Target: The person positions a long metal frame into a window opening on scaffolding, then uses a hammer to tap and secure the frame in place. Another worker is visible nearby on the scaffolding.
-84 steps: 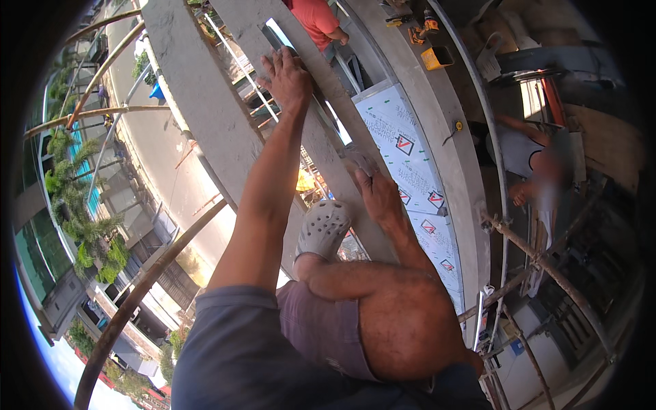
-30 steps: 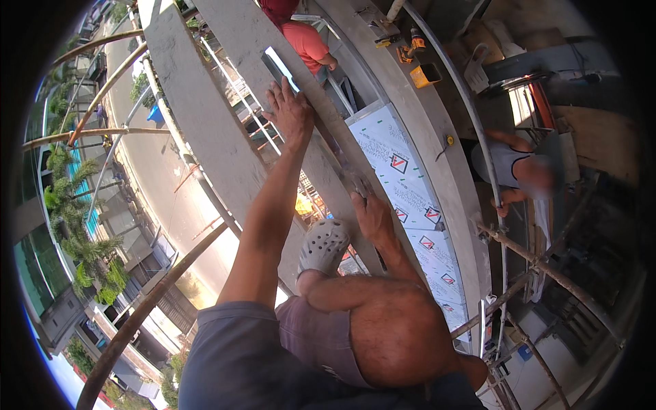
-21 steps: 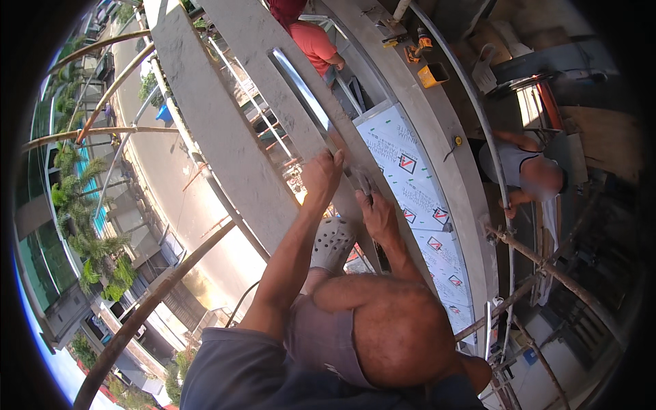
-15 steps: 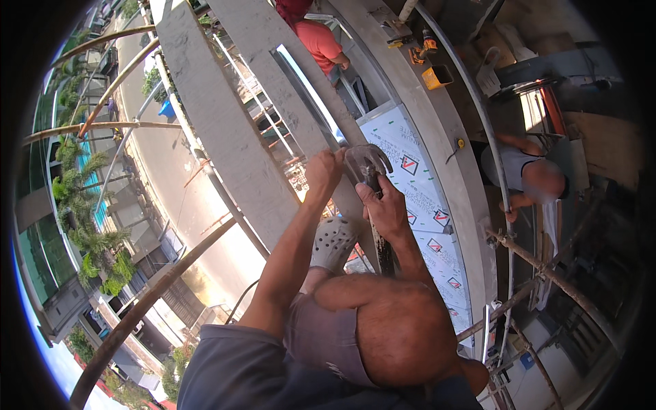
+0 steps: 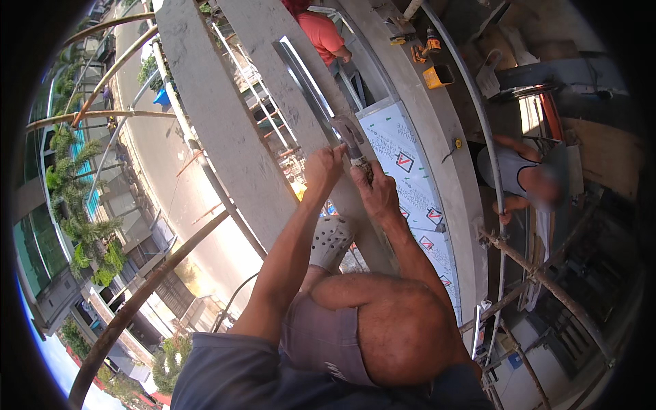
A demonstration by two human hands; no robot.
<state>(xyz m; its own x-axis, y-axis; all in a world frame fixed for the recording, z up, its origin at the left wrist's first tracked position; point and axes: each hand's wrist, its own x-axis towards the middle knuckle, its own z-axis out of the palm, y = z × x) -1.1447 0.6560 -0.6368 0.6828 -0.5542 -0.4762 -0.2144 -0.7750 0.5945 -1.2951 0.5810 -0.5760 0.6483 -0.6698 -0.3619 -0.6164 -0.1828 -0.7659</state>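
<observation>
My right hand [image 5: 376,191] is wrapped round the handle of a claw hammer [image 5: 347,130]. The hammer's head is at the near end of a shiny metal channel [image 5: 307,78], which lies along a grey concrete beam [image 5: 249,34]. Whether it touches the metal cannot be told. Just left of the hammer, my left hand [image 5: 324,171] is closed with its fingertips pressed together near the channel's end. Whatever they pinch is too small or hidden. Below my hands, my foot in a light perforated clog [image 5: 331,236] rests by the beam.
To the right are a film-covered panel [image 5: 410,164], a ledge with a cordless drill [image 5: 430,44], a yellow container [image 5: 437,76] and a tape measure [image 5: 457,143]. Two people work nearby. Scaffold poles [image 5: 137,307] cross both sides. A street [image 5: 160,150] lies far below on the left.
The hammer, earlier raised nearer to me, has swung forward and down toward the channel's near end. My right hand moved with it; my left hand stays nearly in place.
</observation>
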